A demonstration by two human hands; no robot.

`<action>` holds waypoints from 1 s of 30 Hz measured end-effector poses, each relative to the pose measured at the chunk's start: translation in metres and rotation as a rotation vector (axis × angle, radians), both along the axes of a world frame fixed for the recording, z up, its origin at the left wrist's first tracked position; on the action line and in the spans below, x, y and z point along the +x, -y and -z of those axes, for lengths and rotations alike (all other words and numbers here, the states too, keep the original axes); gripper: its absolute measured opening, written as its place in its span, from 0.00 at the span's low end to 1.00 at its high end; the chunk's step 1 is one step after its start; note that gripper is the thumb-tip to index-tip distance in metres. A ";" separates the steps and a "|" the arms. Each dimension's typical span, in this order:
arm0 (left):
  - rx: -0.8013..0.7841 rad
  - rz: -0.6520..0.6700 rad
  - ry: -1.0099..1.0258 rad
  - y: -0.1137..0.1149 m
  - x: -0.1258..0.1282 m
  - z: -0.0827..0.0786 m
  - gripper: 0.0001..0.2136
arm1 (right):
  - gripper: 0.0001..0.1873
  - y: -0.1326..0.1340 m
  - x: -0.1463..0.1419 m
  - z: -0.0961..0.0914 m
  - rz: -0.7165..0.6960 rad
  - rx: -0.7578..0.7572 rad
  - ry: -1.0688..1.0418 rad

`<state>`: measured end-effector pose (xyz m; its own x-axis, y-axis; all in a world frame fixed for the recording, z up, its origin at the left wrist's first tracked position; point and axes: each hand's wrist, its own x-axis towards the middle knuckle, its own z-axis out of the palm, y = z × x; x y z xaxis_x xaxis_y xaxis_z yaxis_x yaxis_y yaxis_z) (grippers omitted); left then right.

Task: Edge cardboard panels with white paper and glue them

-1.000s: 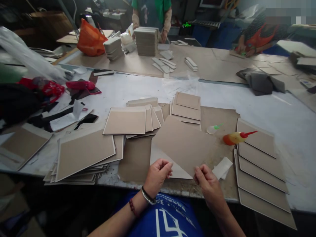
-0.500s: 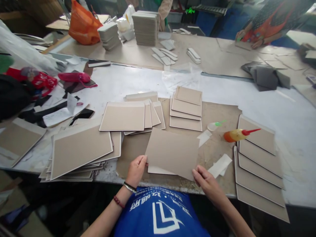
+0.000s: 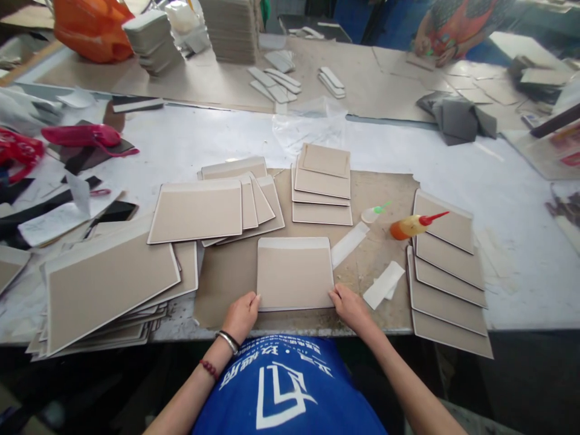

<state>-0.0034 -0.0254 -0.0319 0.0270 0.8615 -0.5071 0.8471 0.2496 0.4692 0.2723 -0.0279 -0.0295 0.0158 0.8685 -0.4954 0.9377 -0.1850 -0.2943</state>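
Observation:
A beige board with a pale border [image 3: 295, 275] lies squared in front of me on a brown cardboard sheet [image 3: 226, 272]. At its lower left corner, my left hand [image 3: 242, 313] pinches the edge. My right hand [image 3: 351, 306] grips the lower right corner between thumb and fingers. White paper strips [image 3: 351, 243] rest beside the board's right side, with more strips [image 3: 384, 285] nearer my right hand. Behind them lie a glue bottle with a red tip [image 3: 414, 226] and a small clear bottle with a green tip [image 3: 374, 212].
Fanned boards [image 3: 448, 284] lie at the right, and a larger pile [image 3: 109, 284] at the left. More boards stand behind: one group [image 3: 197, 211], another [image 3: 324, 181]. An orange bag [image 3: 93, 30] sits far left. Across the table a person's hands [image 3: 435, 51] are at work.
The board between my hands was tilted with a plain face over a pale-edged one; now a bordered board lies straight and flat. The view has shifted right.

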 end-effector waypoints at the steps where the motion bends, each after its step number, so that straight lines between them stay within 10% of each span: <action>1: 0.005 0.016 -0.016 0.000 0.000 0.000 0.14 | 0.11 -0.001 0.000 0.000 0.000 -0.001 0.014; 30: -0.097 -0.065 0.010 -0.002 0.001 0.004 0.13 | 0.09 -0.004 0.005 0.009 -0.085 0.003 -0.030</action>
